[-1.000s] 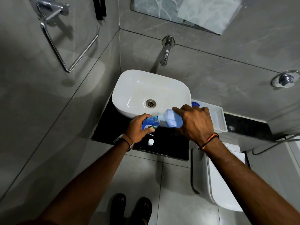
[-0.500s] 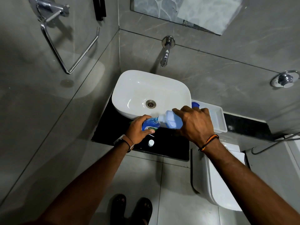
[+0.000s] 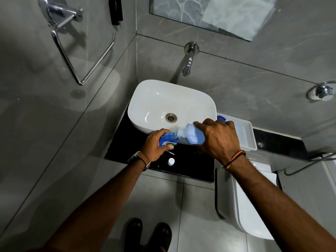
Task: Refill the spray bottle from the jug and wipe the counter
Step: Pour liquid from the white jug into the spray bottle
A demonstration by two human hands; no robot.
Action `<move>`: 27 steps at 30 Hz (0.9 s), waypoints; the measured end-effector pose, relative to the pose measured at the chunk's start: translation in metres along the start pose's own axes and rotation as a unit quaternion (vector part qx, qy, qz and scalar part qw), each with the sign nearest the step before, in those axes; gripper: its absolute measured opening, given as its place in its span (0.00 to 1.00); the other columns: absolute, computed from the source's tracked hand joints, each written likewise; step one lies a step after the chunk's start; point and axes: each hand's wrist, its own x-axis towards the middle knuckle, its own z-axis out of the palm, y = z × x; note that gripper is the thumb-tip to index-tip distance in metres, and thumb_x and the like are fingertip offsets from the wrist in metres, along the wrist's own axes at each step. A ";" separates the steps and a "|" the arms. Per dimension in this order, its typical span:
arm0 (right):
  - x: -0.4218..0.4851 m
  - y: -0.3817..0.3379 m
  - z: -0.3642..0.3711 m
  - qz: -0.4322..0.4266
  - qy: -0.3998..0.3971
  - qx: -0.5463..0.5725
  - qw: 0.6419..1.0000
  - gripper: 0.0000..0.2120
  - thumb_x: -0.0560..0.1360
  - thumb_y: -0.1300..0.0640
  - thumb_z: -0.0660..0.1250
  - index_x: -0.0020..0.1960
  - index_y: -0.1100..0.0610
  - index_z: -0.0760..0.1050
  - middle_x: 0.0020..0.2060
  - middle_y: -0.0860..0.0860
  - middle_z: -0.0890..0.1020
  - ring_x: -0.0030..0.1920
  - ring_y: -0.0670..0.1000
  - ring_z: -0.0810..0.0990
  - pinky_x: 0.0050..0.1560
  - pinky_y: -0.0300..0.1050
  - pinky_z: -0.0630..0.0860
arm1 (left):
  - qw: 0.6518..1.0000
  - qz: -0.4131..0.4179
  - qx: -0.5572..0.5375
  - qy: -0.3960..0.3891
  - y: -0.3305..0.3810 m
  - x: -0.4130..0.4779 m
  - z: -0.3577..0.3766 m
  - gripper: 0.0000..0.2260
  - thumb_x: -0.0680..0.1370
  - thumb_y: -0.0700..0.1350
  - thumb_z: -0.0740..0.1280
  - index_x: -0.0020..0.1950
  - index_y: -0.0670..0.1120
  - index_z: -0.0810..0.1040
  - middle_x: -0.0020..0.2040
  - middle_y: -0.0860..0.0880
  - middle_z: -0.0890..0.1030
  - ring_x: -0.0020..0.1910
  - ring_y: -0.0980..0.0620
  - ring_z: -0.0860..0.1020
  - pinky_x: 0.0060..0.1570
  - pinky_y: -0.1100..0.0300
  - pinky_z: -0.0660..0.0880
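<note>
Blue liquid shows through both containers that I have in hand, seen from the head camera looking down. My left hand (image 3: 156, 144) is wrapped around the small spray bottle (image 3: 168, 141), fingers curled over its far side and thumb across the green-and-white label, holding it over the black counter (image 3: 190, 164) just in front of the white basin (image 3: 171, 104). My right hand (image 3: 219, 140) is clamped over the back end of the pale blue jug (image 3: 190, 136), which lies tipped on its side with its neck pointing left, toward the other hand. The jug's mouth meets the bottle's open top right between my two hands; I cannot tell whether liquid is running at that joint.

Just below my left hand, on the counter, lies a small white cap (image 3: 171, 161), apart from the bottle. Beyond my right hand's knuckles sits a white plastic tray (image 3: 249, 137), with something blue (image 3: 221, 118) at its near-left corner, partly hidden by my fingers. Under my right wrist is a white toilet cistern (image 3: 254, 206). A watch is on my left wrist and a braided band on my right. Above the basin, well beyond both hands, a chrome tap (image 3: 188, 64) comes out of the grey tiled wall.
</note>
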 end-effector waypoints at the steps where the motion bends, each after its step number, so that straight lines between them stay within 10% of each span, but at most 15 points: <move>1: 0.000 0.000 0.000 0.000 -0.001 0.000 1.000 0.36 0.66 0.37 0.74 0.71 0.43 0.71 0.56 0.48 0.83 0.51 0.59 0.82 0.56 0.55 0.72 | 1.000 -0.001 0.000 -0.002 0.000 0.000 0.000 0.22 0.69 0.41 0.80 0.60 0.41 0.78 0.54 0.43 0.83 0.53 0.44 0.81 0.56 0.45 0.80; 27: 0.006 -0.005 -0.001 0.004 -0.007 0.000 1.000 0.37 0.65 0.37 0.76 0.72 0.44 0.72 0.56 0.50 0.83 0.51 0.60 0.82 0.57 0.57 0.73 | 1.000 -0.009 -0.005 -0.004 0.000 0.003 -0.005 0.23 0.69 0.40 0.80 0.61 0.40 0.77 0.55 0.42 0.83 0.53 0.43 0.82 0.56 0.44 0.80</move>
